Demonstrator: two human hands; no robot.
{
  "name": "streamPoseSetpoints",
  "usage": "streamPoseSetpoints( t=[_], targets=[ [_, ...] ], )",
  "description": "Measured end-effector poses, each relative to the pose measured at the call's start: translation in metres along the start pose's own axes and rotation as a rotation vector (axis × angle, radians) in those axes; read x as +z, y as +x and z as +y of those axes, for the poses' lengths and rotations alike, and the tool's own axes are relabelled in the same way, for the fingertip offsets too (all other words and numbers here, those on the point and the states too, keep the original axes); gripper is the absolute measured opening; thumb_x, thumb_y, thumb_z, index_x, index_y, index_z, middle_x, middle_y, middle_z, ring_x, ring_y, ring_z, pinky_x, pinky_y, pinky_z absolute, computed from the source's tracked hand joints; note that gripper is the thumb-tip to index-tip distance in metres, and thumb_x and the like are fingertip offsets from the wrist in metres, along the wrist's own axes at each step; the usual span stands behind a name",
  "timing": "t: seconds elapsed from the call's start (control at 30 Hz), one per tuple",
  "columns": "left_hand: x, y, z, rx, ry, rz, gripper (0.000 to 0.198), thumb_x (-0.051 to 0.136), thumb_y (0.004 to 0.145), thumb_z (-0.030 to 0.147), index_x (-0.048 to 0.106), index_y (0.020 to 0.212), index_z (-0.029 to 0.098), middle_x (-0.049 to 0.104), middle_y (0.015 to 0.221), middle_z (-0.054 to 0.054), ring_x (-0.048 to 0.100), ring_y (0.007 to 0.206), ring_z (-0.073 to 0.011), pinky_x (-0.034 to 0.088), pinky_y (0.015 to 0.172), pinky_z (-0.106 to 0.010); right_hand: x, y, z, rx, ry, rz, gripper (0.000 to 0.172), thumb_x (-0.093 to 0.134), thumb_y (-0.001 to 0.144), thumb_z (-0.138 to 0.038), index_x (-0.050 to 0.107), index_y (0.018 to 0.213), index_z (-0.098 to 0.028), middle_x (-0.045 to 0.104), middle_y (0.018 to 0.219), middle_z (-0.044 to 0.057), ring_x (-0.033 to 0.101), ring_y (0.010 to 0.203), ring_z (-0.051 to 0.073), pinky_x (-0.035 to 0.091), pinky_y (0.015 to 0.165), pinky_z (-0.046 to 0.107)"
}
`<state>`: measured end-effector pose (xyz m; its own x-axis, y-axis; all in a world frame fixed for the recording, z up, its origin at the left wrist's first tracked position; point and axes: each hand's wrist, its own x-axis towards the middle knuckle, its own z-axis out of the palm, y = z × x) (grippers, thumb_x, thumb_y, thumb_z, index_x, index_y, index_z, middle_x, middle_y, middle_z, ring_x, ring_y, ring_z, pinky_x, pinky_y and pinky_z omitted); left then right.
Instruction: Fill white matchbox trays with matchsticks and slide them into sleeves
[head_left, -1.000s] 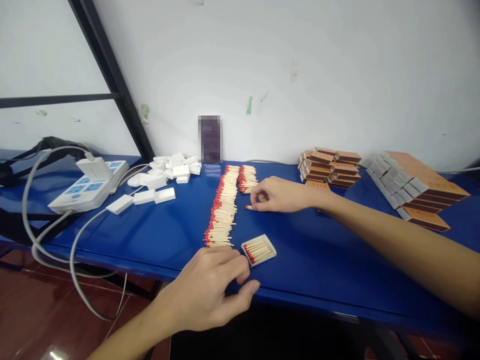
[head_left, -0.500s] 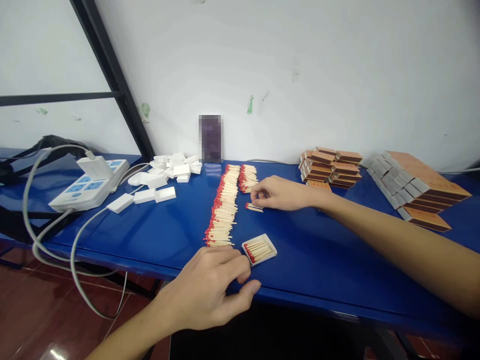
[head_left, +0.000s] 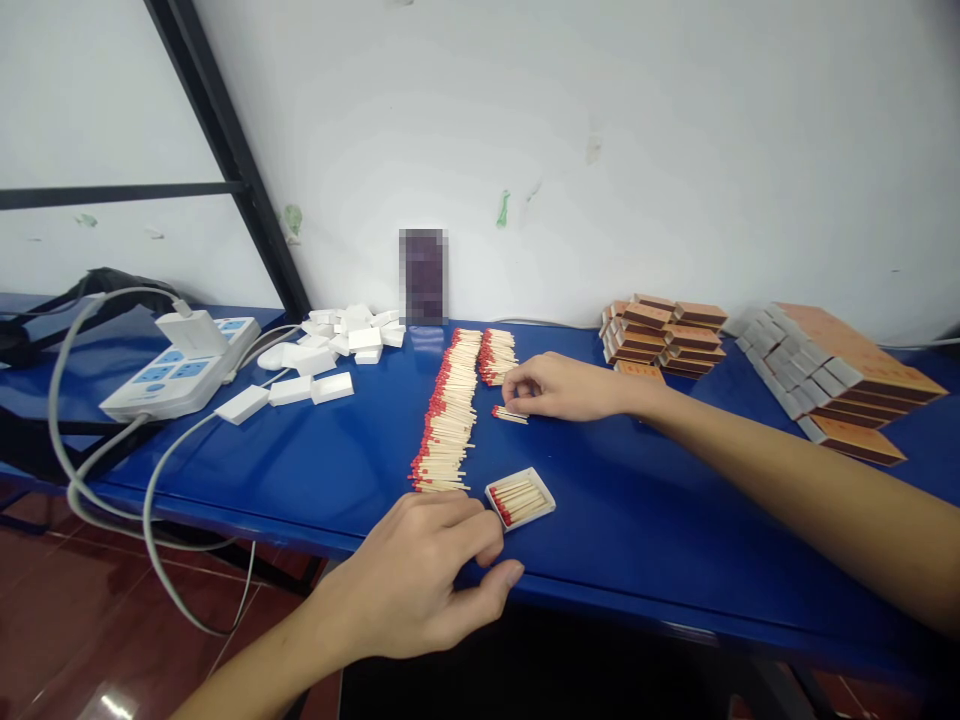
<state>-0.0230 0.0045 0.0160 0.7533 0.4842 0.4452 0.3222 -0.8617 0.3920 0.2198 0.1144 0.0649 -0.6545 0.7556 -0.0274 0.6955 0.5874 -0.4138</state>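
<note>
My left hand (head_left: 427, 575) rests at the table's front edge with its fingers bent and the thumb held apart, gripping nothing. Its index finger lies against or right beside the near left corner of a white matchbox tray (head_left: 551, 508), which holds a layer of red-tipped matches (head_left: 520, 502). Farther back, my right hand (head_left: 555, 387) pinches down at a few loose matches (head_left: 511, 414) lying on the table; its fingertips are partly hidden. Left of that hand runs a long row of matches (head_left: 448, 410), with a shorter pile of matches (head_left: 495, 357) beside it.
White empty trays (head_left: 352, 335) are heaped at the back left, near a power strip (head_left: 176, 375) with looping cables. Matchbox sleeves (head_left: 664, 335) stand stacked at the back right, with a larger stack of matchboxes (head_left: 847, 365) farther right. A pixelated dark object (head_left: 424, 277) leans against the wall.
Almost nothing differs. Both hands keep their places and grips, and the view has shifted very slightly.
</note>
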Motion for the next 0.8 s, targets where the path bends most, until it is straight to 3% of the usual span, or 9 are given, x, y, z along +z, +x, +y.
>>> streamPoseSetpoints(
  t=[0.27, 0.37, 0.53, 0.8],
  targets=[
    [0.001, -0.001, -0.001, -0.003, 0.011, -0.004, 0.021, 0.053, 0.094, 0.021, 0.042, 0.075, 0.019, 0.044, 0.066, 0.005, 0.039, 0.060, -0.0107, 0.031, 0.058, -0.025, -0.002, 0.000, -0.002, -0.017, -0.017, -0.025, 0.020, 0.055, 0.086, -0.032, 0.061, 0.073, -0.018, 0.057, 0.065, -0.002, 0.048, 0.060, 0.012, 0.034, 0.061, 0.026],
    [0.001, 0.000, -0.001, 0.000, 0.010, -0.003, 0.021, 0.053, 0.094, 0.021, 0.042, 0.075, 0.020, 0.044, 0.066, 0.005, 0.040, 0.060, -0.0107, 0.031, 0.058, -0.025, -0.002, 0.001, 0.002, 0.005, -0.080, 0.054, 0.018, 0.054, 0.086, -0.028, 0.063, 0.074, -0.017, 0.062, 0.068, 0.000, 0.051, 0.062, 0.012, 0.034, 0.062, 0.026],
    [0.001, 0.001, -0.001, -0.001, 0.019, -0.001, 0.021, 0.052, 0.094, 0.021, 0.043, 0.075, 0.019, 0.045, 0.066, 0.005, 0.040, 0.060, -0.0107, 0.031, 0.057, -0.025, 0.005, 0.004, 0.015, 0.178, -0.299, 0.271, 0.015, 0.053, 0.087, -0.025, 0.067, 0.090, -0.020, 0.068, 0.079, 0.002, 0.055, 0.065, 0.014, 0.032, 0.061, 0.027],
    [0.003, 0.000, -0.002, 0.003, 0.033, -0.002, 0.021, 0.052, 0.094, 0.022, 0.044, 0.074, 0.019, 0.045, 0.065, 0.005, 0.040, 0.059, -0.0108, 0.032, 0.056, -0.025, 0.016, 0.008, 0.023, 0.197, -0.323, 0.294, 0.021, 0.053, 0.091, -0.035, 0.069, 0.099, -0.023, 0.071, 0.089, 0.003, 0.058, 0.072, 0.015, 0.030, 0.059, 0.027]
  ],
)
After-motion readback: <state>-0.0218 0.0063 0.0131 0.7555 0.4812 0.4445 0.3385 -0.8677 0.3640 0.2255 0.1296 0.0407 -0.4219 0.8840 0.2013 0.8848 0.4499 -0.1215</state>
